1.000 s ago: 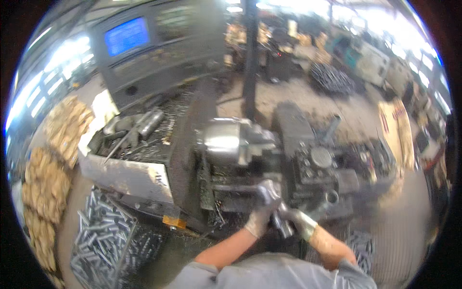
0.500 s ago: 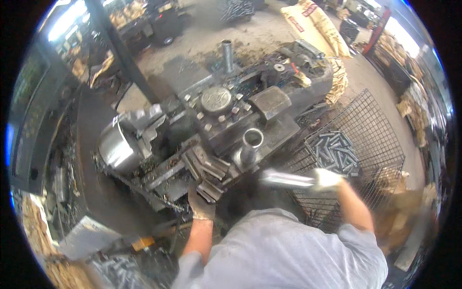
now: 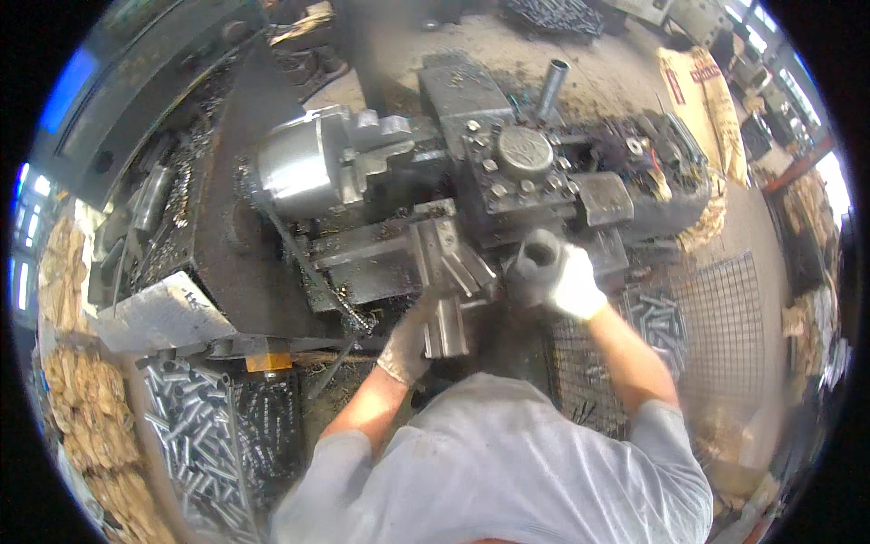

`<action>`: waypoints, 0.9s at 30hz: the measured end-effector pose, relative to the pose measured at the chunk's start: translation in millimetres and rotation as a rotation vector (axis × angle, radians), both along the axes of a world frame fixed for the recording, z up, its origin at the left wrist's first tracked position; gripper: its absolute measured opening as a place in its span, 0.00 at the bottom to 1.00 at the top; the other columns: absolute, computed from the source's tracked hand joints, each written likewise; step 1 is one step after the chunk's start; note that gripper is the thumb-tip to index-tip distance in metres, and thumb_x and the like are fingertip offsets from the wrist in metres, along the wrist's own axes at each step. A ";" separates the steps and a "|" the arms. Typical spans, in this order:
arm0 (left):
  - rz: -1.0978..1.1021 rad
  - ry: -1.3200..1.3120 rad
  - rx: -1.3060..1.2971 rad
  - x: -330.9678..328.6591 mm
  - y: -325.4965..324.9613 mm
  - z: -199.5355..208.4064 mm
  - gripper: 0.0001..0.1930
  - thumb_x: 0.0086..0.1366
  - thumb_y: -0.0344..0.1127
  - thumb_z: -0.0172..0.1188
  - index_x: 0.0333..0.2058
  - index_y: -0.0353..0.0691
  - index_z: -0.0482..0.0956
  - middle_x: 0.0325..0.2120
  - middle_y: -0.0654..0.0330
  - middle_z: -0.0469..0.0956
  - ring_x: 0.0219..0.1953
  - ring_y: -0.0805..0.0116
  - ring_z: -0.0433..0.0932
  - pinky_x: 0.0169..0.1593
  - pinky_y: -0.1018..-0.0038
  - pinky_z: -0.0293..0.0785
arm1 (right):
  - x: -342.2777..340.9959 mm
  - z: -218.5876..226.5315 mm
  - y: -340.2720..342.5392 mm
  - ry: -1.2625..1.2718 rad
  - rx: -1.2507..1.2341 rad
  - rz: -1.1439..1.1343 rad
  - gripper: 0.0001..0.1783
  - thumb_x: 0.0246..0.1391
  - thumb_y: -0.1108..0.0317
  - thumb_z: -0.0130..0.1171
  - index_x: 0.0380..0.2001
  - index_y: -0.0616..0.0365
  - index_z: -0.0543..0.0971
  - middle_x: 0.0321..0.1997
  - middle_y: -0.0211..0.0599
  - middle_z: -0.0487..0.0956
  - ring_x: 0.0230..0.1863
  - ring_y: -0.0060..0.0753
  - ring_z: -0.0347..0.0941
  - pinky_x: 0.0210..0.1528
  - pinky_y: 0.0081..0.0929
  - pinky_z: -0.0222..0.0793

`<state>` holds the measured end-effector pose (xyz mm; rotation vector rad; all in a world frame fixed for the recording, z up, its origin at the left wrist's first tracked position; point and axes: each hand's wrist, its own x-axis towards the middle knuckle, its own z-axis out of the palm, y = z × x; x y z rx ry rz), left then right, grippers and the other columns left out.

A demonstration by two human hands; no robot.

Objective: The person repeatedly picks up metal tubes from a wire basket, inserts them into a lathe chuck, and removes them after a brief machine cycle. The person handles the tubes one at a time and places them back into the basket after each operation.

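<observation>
Head view: a person in a gray shirt [image 3: 507,453] leans over a dark metal lathe [image 3: 521,201]. The gloved left hand [image 3: 410,337] lies against the left side of grooved steel blocks [image 3: 444,313], nearer the person than the shiny chuck [image 3: 304,168]; its grip cannot be told. The right hand [image 3: 577,283], white-gloved, curls at the right side of a hollow metal cylinder [image 3: 530,276]; blur hides whether it grips. At right, a wire basket [image 3: 725,295] holds short metal tubes [image 3: 660,326].

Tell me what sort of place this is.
Probably a metalworking shop: a lathe-like machine with a shiny chuck fills the middle, and a heap of short metal pieces lies at lower left.
</observation>
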<state>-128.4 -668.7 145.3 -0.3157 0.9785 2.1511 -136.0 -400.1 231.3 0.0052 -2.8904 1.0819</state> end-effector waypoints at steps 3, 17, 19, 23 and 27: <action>0.131 -0.174 0.209 -2.3 -1.8 0.3 0.35 0.75 0.67 0.54 0.63 0.42 0.75 0.48 0.57 0.84 0.44 0.59 0.87 0.52 0.59 0.85 | 16.4 -14.8 -28.2 0.255 0.127 0.550 0.29 0.52 0.71 0.65 0.60 0.48 0.80 0.55 0.49 0.84 0.52 0.58 0.83 0.54 0.48 0.81; 0.665 0.184 0.197 -68.3 -38.8 3.4 0.32 0.80 0.63 0.45 0.62 0.41 0.75 0.51 0.53 0.82 0.53 0.56 0.82 0.60 0.58 0.79 | -78.0 -23.2 -87.3 -0.410 -0.518 0.257 0.39 0.54 0.46 0.72 0.59 0.66 0.78 0.50 0.52 0.86 0.51 0.44 0.84 0.59 0.38 0.75; 0.625 0.336 0.013 -78.7 -13.9 31.3 0.34 0.83 0.60 0.41 0.72 0.39 0.63 0.68 0.54 0.71 0.66 0.56 0.73 0.72 0.56 0.67 | -85.9 0.4 -118.7 -0.434 -0.153 0.332 0.46 0.46 0.46 0.77 0.61 0.65 0.75 0.52 0.53 0.85 0.53 0.46 0.84 0.60 0.39 0.76; 0.580 1.028 -0.088 -93.2 -17.7 78.8 0.48 0.75 0.63 0.56 0.77 0.34 0.50 0.75 0.45 0.59 0.75 0.51 0.61 0.76 0.54 0.57 | -119.4 72.3 -102.7 -0.259 -0.425 0.404 0.50 0.38 0.48 0.80 0.64 0.60 0.74 0.55 0.55 0.84 0.55 0.53 0.84 0.60 0.42 0.78; 0.578 0.961 -0.398 -95.1 -64.4 50.5 0.32 0.71 0.43 0.64 0.69 0.36 0.68 0.65 0.52 0.74 0.65 0.56 0.75 0.70 0.57 0.68 | -201.4 124.9 -41.6 0.319 0.152 0.667 0.41 0.44 0.58 0.73 0.64 0.58 0.74 0.53 0.57 0.84 0.51 0.56 0.85 0.50 0.46 0.83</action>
